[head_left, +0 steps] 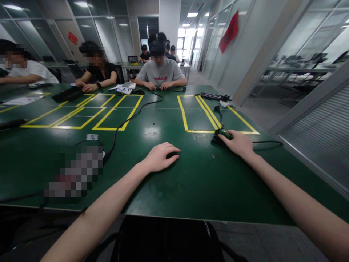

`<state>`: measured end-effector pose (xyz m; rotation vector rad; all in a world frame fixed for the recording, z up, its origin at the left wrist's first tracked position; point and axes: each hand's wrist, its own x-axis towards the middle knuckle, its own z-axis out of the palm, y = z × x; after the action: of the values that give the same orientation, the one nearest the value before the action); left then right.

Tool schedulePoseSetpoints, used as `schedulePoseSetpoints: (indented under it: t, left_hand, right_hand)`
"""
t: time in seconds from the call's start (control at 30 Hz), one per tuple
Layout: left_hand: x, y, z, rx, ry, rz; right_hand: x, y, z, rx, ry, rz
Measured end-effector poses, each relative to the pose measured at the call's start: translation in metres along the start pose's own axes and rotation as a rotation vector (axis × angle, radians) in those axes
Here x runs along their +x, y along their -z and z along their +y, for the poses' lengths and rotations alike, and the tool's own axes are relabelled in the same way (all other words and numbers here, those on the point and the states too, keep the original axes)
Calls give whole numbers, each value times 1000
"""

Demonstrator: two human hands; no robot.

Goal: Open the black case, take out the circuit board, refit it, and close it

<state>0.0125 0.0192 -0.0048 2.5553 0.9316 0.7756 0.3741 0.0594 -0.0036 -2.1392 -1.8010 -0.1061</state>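
Observation:
My right hand [240, 143] is closed on a small green-and-black object [225, 134] at the right of the green table [191, 182]. Its exact kind is hard to make out. Beside it, a black cable [268, 142] runs out to the right, and a dark bundle lies under my fingers. A short cord with a black plug [217, 108] stretches away just behind. My left hand [160, 156] rests on the tabletop near the middle, thumb apart from the lightly bent fingers, holding nothing.
Yellow tape rectangles [185, 120] mark the tabletop. A folded black tripod-like item [215, 96] lies at the back right. A long black cable [117, 131] crosses to a blurred-out object [79, 171] on the left. A person in a grey shirt [160, 71] sits opposite; others sit left.

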Motion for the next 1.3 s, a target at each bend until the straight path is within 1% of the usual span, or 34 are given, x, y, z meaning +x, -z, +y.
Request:
schedulePoseSetpoints:
  t: [0.03,0.07,0.17,0.23,0.3,0.37,0.4,0.53,0.67,0.77,0.87,1.0,1.17,1.3]
  left_hand:
    - [0,0,0,-2,-3,15]
    - [0,0,1,-5,-7,34]
    - [0,4,3,-6,-42,121]
    - [-2,9,5,8,-79,145]
    - [-5,15,5,31,-132,86]
    - [-7,21,4,43,-167,-12]
    - [-8,23,4,61,-171,-31]
    - [-7,29,5,196,-194,-23]
    - [-5,32,8,345,-225,51]
    - [-8,35,8,387,-241,61]
    - [-13,36,7,370,-212,36]
    - [-17,35,8,322,-124,-39]
    - [-16,32,11,224,-14,-122]
    - [-14,29,8,241,23,-172]
  right_hand:
    - [-8,-3,-18,39,55,-3]
    - [-17,-6,-37,98,158,-4]
    - [-48,-14,-88,294,562,-25]
    - [-67,-17,-114,393,806,-80]
    - [-81,-17,-131,474,974,-102]
    - [-89,-14,-138,512,1060,-115]
    - [-90,-11,-139,510,1090,-115]
    - [-85,-1,-130,409,1148,-63]
    - [-79,5,-121,322,1101,30]
    - [-78,7,-118,323,1075,50]
    - [-78,6,-116,358,1059,37]
    - [-74,4,-114,330,1071,32]
    - [-70,1,-112,318,1051,23]
    - [-69,-1,-112,335,1055,6]
